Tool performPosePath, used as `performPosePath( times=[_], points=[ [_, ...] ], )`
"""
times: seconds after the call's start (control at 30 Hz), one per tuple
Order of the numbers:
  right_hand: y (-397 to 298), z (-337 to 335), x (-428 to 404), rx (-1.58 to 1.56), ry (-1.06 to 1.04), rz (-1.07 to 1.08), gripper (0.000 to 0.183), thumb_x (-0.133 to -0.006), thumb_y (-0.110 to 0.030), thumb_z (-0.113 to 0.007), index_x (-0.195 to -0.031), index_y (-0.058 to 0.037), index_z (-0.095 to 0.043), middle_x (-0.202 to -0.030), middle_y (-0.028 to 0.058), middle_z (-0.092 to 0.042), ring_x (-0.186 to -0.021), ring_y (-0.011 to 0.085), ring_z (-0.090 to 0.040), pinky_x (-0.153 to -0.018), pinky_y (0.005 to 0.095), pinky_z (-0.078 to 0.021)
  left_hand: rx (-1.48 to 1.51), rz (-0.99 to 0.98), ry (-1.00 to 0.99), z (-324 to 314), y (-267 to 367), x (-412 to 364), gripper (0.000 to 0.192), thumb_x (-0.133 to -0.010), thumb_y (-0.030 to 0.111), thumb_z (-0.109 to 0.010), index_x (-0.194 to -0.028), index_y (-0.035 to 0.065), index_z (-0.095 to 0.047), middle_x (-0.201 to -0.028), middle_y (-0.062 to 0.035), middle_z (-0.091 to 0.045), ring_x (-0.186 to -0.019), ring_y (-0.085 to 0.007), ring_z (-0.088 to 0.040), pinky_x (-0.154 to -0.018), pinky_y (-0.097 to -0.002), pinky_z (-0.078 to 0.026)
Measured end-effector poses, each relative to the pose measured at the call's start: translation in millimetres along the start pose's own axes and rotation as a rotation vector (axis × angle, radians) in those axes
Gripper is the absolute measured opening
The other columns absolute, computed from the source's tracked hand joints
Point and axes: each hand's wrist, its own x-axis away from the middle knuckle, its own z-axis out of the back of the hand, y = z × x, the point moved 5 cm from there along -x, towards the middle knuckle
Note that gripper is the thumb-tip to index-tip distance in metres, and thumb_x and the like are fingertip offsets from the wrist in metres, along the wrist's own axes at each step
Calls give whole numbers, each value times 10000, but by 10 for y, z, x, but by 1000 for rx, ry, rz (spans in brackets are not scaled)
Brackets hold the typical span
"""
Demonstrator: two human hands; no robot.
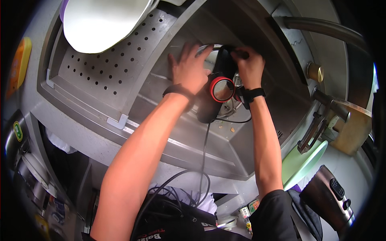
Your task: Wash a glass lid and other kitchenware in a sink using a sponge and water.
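Both of my hands are down in a stainless steel sink [169,144]. My left hand [190,69] has its fingers spread over the edge of a round, shiny-rimmed vessel [211,49], mostly hidden. My right hand [250,64] is curled at the vessel's far right side; whether it grips anything is hidden. In front of the vessel is a black device [225,61] with a red-ringed round glass face [222,89] and a thin cable [205,147]. I cannot tell if the device hangs above the sink. Small food scraps [232,129] lie on the sink floor.
A white basin [99,24] covers part of the perforated drainer [117,64]. At right are a metal faucet [325,27], a brass knob [315,72], a cleaver [351,129], a pale green dish or board [304,165] and a dark metallic appliance [325,195]. Loose cable [169,177] crosses my front.
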Motion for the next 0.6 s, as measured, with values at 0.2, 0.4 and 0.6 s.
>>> performPosePath(
  times=[0.2, 0.4, 0.6],
  points=[
    [232, 158, 323, 84, 169, -130, 341, -809, -241, -845, -1040, -5, -764, -943, 190, -770, -901, 327, -758, -825, 379, -564, 12, -1, 13, 9, -30, 20, 762, -851, 189, -780, -1542, 328, -488, -1599, -50, -446, -1557, -306, -300, -1211, -724, -214],
    [-58, 16, 468, 30, 11, -22, 237, -804, -122, -829, -991, 5, -760, -877, 188, -756, -827, 289, -748, -783, 350, -556, -1, -11, -13, -16, -26, -1, 776, -848, 182, -781, -1550, 326, -483, -1621, -52, -424, -1557, -317, -303, -1208, -722, -225],
    [-144, 88, 261, 49, -23, -102, 210, -795, -86, -803, -989, -7, -786, -864, 230, -745, -782, 325, -758, -723, 357, -562, -10, -25, -8, -8, -15, -5, 771, -847, 192, -785, -1547, 314, -487, -1614, -45, -422, -1557, -312, -296, -1196, -736, -220]
  ],
)
